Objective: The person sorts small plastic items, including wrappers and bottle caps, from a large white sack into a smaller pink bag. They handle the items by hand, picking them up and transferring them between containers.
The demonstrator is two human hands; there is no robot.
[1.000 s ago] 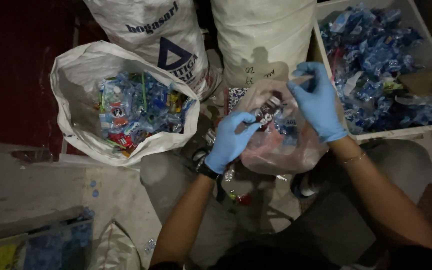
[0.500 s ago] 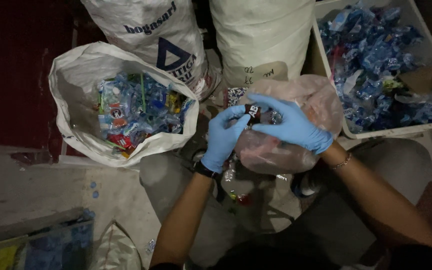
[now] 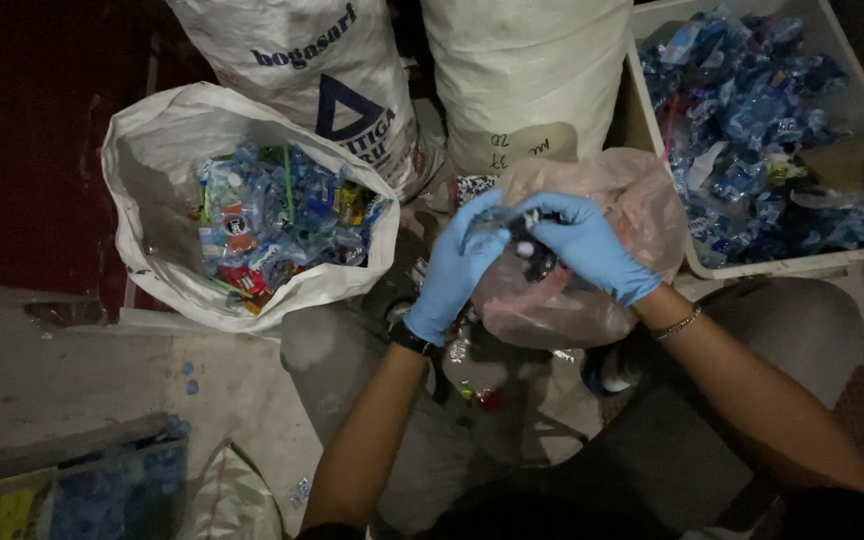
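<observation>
Blue gloves on left grip and right grip; black watch left wrist, thin bracelet right.

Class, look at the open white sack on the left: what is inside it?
The white sack holds crumpled plastic wrappers, mostly blue with some red and green. Whatever lies beneath them is covered.

Both gloved hands, left hand and right hand, pinch a small dark wrapper over pink plastic bag. Open white sack left of grip, wrapper-filled bin right.
</observation>
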